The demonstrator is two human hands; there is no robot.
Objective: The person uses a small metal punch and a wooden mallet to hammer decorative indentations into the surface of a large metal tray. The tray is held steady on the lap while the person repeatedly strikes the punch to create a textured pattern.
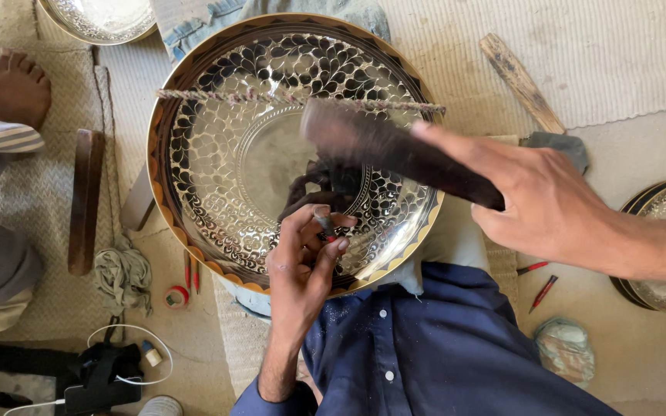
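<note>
1. Left grip (302, 258): fingers pinched shut on a small chisel (325, 224), its tip set against the inner face of the bowl. I see only the short upper end of the tool between the fingertips.
2. Right grip (541, 204): closed round the handle of a dark hammer (379, 142), held over the bowl. The head is smeared by motion blur; I cannot tell its exact shape.
3. Large brass bowl (194, 85): tilted toward me, propped on the lap over a blue shirt (441, 347). Its inside carries black-and-silver leaf patterning round a plain centre disc, with an orange scalloped band at the rim.
4. A twisted cord (233, 95) runs straight across the upper part of the bowl.
5. Floor, left side: a wooden block (85, 200), a grey rag (122, 277), a small roll of tape (176, 296), and another person's bare foot (15, 88).
6. Floor, right side: a wooden stick (519, 81), two red pencils (543, 291), and a second patterned dish (660, 239) partly behind my forearm.
</note>
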